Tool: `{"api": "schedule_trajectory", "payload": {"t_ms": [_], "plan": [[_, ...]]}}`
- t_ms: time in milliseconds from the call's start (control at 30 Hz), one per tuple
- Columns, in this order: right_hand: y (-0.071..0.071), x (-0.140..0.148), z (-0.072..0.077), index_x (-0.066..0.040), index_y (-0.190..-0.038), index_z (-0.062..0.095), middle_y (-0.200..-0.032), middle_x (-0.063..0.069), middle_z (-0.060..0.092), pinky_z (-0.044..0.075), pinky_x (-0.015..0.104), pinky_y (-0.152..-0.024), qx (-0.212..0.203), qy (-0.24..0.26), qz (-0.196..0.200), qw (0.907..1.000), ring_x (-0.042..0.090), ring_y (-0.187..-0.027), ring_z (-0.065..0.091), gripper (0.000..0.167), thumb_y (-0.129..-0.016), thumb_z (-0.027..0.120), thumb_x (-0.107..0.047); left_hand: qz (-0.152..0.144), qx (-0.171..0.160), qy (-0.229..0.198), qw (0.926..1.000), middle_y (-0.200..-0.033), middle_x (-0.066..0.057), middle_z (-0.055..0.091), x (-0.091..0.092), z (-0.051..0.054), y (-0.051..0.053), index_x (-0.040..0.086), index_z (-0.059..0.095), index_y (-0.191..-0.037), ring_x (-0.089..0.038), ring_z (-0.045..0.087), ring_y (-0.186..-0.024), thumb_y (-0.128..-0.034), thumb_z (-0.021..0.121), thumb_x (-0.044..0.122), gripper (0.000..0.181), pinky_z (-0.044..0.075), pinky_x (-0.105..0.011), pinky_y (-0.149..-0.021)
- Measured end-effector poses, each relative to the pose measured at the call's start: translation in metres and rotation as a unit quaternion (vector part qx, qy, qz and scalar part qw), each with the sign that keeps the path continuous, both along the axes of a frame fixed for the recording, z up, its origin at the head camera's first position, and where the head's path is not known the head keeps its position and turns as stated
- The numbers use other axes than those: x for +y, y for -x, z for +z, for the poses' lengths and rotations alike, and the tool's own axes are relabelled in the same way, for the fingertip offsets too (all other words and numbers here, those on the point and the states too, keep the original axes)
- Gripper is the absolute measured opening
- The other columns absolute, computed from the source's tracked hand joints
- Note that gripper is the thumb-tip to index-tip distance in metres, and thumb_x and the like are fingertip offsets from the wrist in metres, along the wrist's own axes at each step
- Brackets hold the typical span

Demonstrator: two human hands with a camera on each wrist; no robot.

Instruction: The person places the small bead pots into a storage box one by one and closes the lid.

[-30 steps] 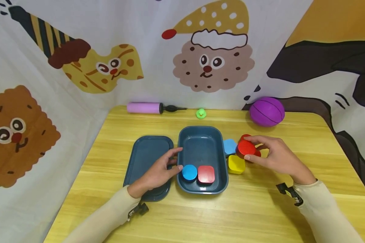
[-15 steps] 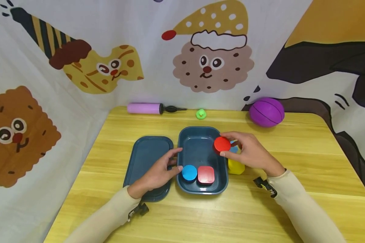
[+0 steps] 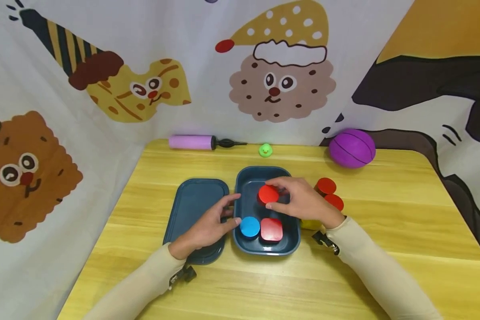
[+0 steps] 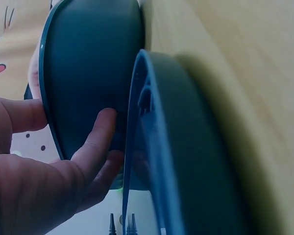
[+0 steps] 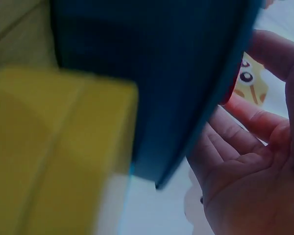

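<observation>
Over the dark blue box [image 3: 246,206], my right hand [image 3: 302,200] pinches a round red piece [image 3: 268,194] between thumb and fingers. My left hand [image 3: 210,226] rests against the box's left wall, fingers spread and relaxed; the left wrist view shows its fingers [image 4: 95,139] touching the outer side [image 4: 88,73]. Inside the box, at the near end, lie a round blue piece [image 3: 250,227] and a square red piece [image 3: 271,229]. The box wall hides most of the held piece in the right wrist view.
A dark blue lid [image 3: 196,204] lies left of the box. Two round red pieces [image 3: 326,186] and a partly covered yellow piece [image 3: 310,224] are on the right. Behind stand a purple ball [image 3: 352,148], a green duck [image 3: 266,150] and a pink pump [image 3: 191,142].
My right hand has carried the round red piece leftward from the pieces beside the box to a place over its inside. The left hand has stayed at the box's left wall.
</observation>
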State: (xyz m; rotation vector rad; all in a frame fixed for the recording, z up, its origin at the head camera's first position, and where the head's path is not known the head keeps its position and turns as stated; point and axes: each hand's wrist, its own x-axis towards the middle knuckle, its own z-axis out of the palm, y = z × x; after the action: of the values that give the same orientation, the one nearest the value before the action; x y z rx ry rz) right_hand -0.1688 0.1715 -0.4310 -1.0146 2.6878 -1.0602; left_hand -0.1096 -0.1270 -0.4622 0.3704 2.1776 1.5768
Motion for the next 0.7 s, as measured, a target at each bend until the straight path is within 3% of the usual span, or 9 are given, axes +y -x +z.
{"api": "schedule_trajectory", "payload": {"t_ms": [267,533,700], "plan": [[0.001,-0.030,-0.012,-0.007,-0.140,0.067,-0.127,0.001,0.074,0.062,0.031,-0.090,0.004,-0.058,0.027,0.9979,0.012,-0.102,0.072,0.060,-0.090,0.086,-0.035,-0.009,-0.005,-0.003,0.9999,-0.166,-0.012,0.039,0.000,0.001,0.001,0.018,0.033,-0.166,-0.038,0.053,-0.144,-0.1054,0.066,0.016,0.069,0.053,-0.051,-0.110],[0.000,-0.048,-0.017,-0.011,-0.143,0.066,-0.134,0.001,0.073,0.058,0.039,-0.101,-0.007,-0.126,0.018,0.9919,0.018,-0.115,0.068,0.062,-0.091,0.084,-0.042,-0.018,0.001,-0.014,0.9997,-0.166,-0.013,0.039,0.000,-0.001,0.002,0.015,0.031,-0.166,-0.038,0.052,-0.146,-0.1058,0.065,0.015,0.069,0.052,-0.051,-0.112],[0.001,-0.049,-0.017,-0.009,-0.145,0.065,-0.133,0.003,0.073,0.059,0.040,-0.100,-0.021,-0.122,0.027,0.9919,0.018,-0.114,0.069,0.062,-0.093,0.082,-0.040,-0.016,-0.001,-0.010,0.9998,-0.165,-0.013,0.041,0.000,0.000,0.003,0.017,0.032,-0.166,-0.038,0.052,-0.145,-0.1058,0.066,0.016,0.069,0.052,-0.052,-0.112]]}}
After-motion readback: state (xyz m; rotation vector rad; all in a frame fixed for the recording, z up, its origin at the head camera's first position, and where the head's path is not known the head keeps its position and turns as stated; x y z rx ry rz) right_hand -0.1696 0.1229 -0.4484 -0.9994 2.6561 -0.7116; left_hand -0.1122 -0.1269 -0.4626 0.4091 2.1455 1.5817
